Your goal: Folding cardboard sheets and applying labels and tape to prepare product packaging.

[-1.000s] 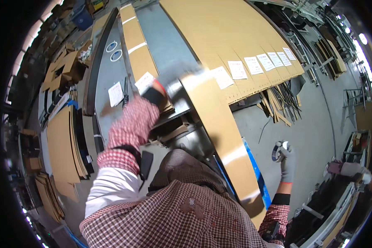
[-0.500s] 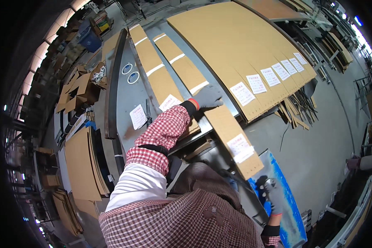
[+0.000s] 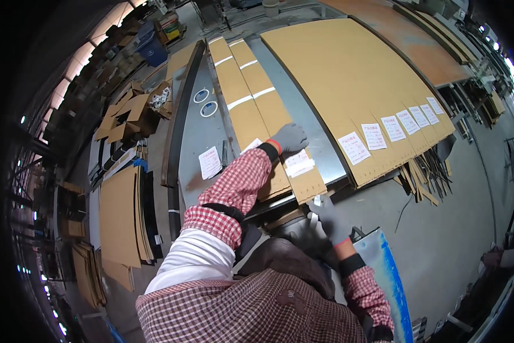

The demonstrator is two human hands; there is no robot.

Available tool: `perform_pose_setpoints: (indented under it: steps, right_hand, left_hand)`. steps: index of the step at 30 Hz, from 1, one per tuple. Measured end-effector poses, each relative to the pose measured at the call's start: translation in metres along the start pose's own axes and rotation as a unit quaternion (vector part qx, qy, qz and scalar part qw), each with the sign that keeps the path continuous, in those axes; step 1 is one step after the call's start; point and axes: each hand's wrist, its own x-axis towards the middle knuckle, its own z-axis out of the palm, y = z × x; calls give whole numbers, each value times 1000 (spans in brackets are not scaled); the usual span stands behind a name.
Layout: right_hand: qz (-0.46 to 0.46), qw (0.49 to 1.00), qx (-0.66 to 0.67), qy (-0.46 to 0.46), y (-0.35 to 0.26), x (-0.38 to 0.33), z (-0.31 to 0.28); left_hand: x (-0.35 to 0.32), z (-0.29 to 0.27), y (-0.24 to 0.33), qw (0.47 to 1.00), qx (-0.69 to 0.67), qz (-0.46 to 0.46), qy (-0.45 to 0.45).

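My left hand (image 3: 291, 138), in a grey glove with an orange cuff, is closed over a long narrow cardboard strip (image 3: 275, 108) just beyond its printed label (image 3: 299, 164). White bands cross the strip, which lies beside a similar banded cardboard strip (image 3: 242, 114) on a metal table. At the near end of the held strip is my right hand (image 3: 330, 220), also gloved, its fingers bent around something small and pale that I cannot make out. Part of that hand is blurred and dark.
Right of the strips lies a broad stack of cardboard sheets (image 3: 348, 74) with several labels. A loose paper label (image 3: 210, 163) and two white rings (image 3: 209, 109) rest on the metal table (image 3: 191, 134). A blue-edged panel (image 3: 383, 257) stands by my right forearm.
The strip has slid away from me, so its near end now sits by the table edge. My right hand has risen from beside the blue-edged panel to that end. The view has shifted slightly.
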Motion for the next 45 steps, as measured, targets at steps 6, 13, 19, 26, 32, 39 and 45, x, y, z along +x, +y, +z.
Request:
perform_pose_setpoints:
  steps: [6,13,19,26,32,39,45]
  right_hand:
    - [-28,992,-15,-123,-36,11,12]
    - [-146,939,-312,15,-26,-71,-122]
    - [5,896,-394,205,-28,-149,-308]
    - [28,905,-388,172,-72,-120,-334]
    - [28,933,-321,158,-66,-108,-340]
    - [23,943,-255,213,-43,-110,-355]
    - [69,916,-259,300,-44,-119,-345]
  left_hand:
    - [16,-2,-28,987,71,-117,-85]
    - [28,-10,35,963,-192,-189,-16]
    - [26,-31,209,754,-512,-378,162]
    - [17,-31,209,693,-516,-424,273]
    - [-8,-81,61,714,-339,-485,373]
    - [29,-70,-163,800,27,-541,260]
    - [96,-38,-289,806,11,-576,137]
